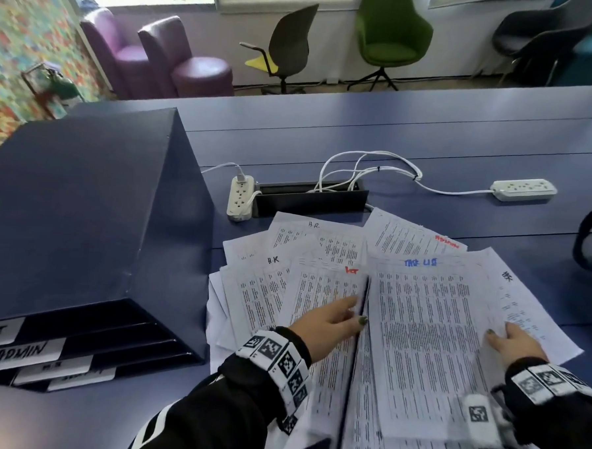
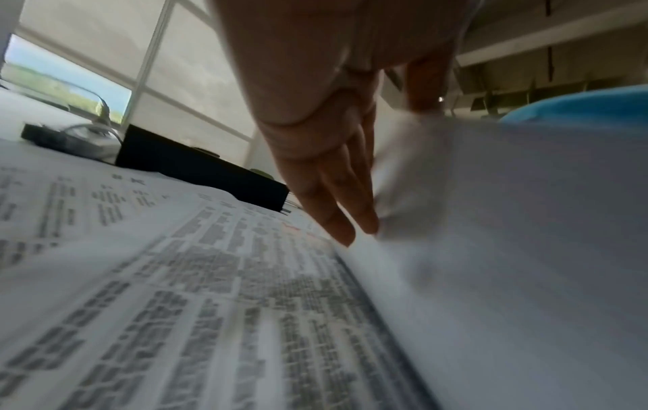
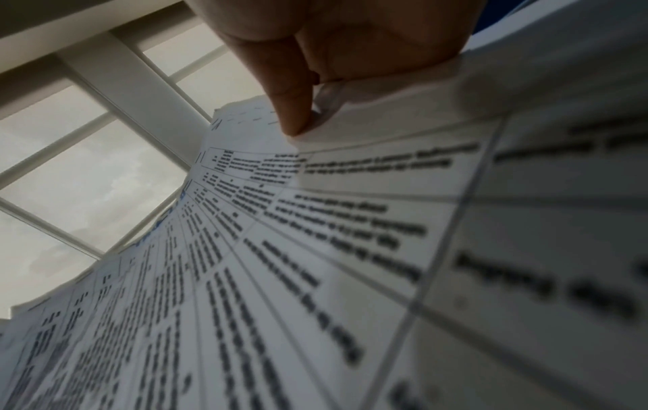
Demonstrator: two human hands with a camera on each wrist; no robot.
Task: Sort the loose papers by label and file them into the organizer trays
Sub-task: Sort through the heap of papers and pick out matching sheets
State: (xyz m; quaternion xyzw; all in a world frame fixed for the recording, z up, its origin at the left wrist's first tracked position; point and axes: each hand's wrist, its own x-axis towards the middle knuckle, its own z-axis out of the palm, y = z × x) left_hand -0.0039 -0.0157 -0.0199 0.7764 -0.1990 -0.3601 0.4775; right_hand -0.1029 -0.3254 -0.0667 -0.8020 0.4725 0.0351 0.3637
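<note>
Room: purple armchairs (image 1: 152,55) at the upper left of the head view, a dark swivel chair (image 1: 290,42) and a green chair (image 1: 390,33) along the far wall under windows.
Desk: blue desk (image 1: 429,135) fills the middle of the frame, with seams running across it.
Organizer: dark blue organizer trays (image 1: 82,213) at the left, open slots facing the lower left; white slot labels, one reading ADMIN (image 1: 20,349), the others too blurred to read.
Power: white power strip (image 1: 240,197) just right of the organizer, black cable box (image 1: 309,197) beside it, a second power strip (image 1: 524,189) at the right, white cords between them.
Papers: loose papers (image 1: 286,258) fanned over the desk at centre and lower right, printed tables with handwritten labels in black, red and blue at their tops.
Left hand: left hand (image 1: 330,320) reaches in from the lower centre, palm down, fingers (image 2: 336,199) straight and together, lying flat on a red-labelled sheet at the edge of the raised sheet; it clasps nothing.
Lifted sheet: blue-labelled sheet (image 1: 426,334) sits raised above the pile, right of the left hand.
Right hand: right hand (image 1: 513,342) at the lower right holds that sheet's right edge; in the right wrist view the thumb (image 3: 291,97) pinches the paper from above, the other fingers hidden beneath.
Wrists: black sleeves and marker-tag bands (image 1: 280,361) on both wrists.
</note>
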